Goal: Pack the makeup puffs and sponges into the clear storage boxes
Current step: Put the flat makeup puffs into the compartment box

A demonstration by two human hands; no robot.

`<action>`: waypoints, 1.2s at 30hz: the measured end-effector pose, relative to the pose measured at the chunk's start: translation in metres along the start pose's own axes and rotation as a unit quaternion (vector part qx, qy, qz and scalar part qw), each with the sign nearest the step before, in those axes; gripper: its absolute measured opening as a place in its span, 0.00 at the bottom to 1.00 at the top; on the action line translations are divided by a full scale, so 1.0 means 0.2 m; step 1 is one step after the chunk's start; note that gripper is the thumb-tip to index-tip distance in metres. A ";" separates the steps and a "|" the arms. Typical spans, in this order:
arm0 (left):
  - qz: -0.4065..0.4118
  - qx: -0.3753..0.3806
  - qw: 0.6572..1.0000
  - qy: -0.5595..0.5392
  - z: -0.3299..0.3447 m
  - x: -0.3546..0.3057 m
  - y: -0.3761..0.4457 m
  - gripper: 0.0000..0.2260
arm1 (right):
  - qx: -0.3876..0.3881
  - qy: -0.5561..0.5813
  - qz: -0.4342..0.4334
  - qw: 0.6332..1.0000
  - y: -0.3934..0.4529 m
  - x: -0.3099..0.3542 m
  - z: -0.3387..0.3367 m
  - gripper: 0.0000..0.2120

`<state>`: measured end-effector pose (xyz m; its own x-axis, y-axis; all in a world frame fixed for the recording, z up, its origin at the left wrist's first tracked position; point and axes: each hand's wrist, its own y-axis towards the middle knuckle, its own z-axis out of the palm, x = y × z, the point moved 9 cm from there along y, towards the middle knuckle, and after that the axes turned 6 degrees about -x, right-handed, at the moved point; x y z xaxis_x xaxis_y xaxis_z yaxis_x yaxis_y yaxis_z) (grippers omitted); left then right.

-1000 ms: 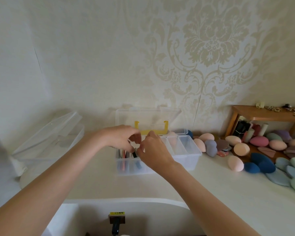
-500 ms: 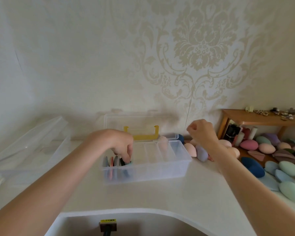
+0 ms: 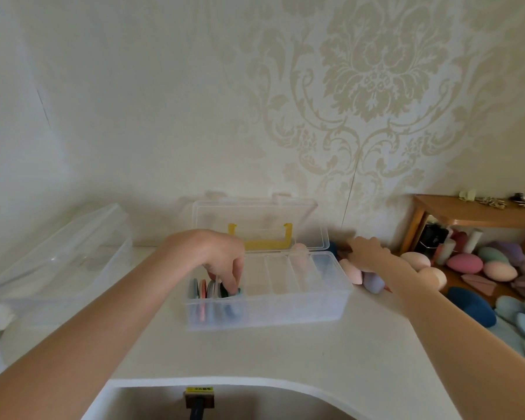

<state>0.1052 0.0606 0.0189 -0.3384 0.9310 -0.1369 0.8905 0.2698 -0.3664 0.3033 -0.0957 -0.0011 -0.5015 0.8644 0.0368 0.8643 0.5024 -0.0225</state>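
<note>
Here, flat puffs [image 3: 208,288] are standing on edge in the leftmost compartment of the clear box [image 3: 285,310] on the desk [image 3: 331,359], the left hand [image 3: 217,259] curling its grip down onto them. Right of the box, the right hand [image 3: 367,253] is touching the loose sponges [image 3: 373,281]; its grip cannot be told.

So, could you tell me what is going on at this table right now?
A person is packing makeup puffs and sponges into a clear divided box whose lid stands open. The left hand reaches down into the box's left compartment, fingers among flat puffs standing on edge. The right hand reaches to the loose sponges just right of the box. The other compartments look mostly empty, and many sponges remain outside. A second clear box sits open on the left.
</note>
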 end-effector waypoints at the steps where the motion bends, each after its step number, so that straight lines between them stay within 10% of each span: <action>1: 0.001 -0.001 1.000 -0.001 0.00 0.00 0.00 0.11 | 0.003 -0.004 0.005 1.000 0.00 -0.01 0.01 0.17; 21: 0.022 -0.048 0.999 0.009 -0.04 -0.01 -0.07 0.14 | -0.240 0.200 -0.048 0.949 -0.28 0.09 -0.57 0.09; 25: 0.018 -0.094 0.995 0.006 -0.05 0.01 -0.10 0.15 | -0.151 0.357 -0.144 0.911 -0.46 0.43 -0.55 0.08; 36: 0.009 -0.102 0.995 0.020 -0.01 0.01 -0.15 0.08 | -0.123 0.320 -0.244 0.907 -0.68 0.87 -0.27 0.06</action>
<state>0.0781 0.0548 0.0319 -0.3127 0.9441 -0.1042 0.9410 0.2929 -0.1696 0.0999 -0.0151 0.0628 -0.7702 0.3113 0.5567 0.5664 0.7350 0.3727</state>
